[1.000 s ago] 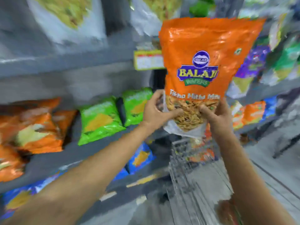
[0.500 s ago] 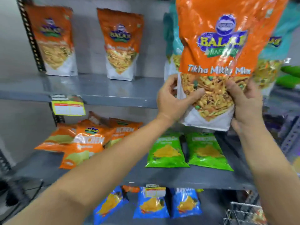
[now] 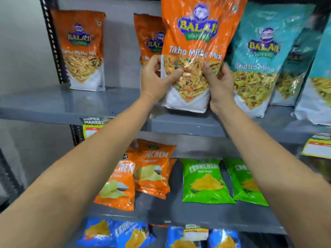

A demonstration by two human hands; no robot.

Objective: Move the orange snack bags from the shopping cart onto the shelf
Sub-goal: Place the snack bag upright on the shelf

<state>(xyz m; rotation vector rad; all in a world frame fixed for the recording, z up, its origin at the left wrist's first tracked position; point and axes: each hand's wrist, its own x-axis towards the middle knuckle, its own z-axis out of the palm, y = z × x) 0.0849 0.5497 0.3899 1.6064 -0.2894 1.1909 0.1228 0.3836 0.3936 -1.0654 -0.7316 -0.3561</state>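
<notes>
An orange snack bag (image 3: 198, 51) is held upright by both hands, the left hand (image 3: 157, 77) and right hand (image 3: 219, 85) each clenched on a lower edge, its base just above the front lip of the upper shelf (image 3: 71, 104). Relative to that shelf, it is placed between a standing orange bag (image 3: 148, 40) behind-left and a teal bag (image 3: 258, 58) to the right. If it is released too near the lip, a forward topple is likely; a sideways nudge could knock the teal bag over.

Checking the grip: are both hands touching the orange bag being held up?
Touching. The head view shows the left hand and right hand pinching the held orange bag at its lower sides.
</notes>
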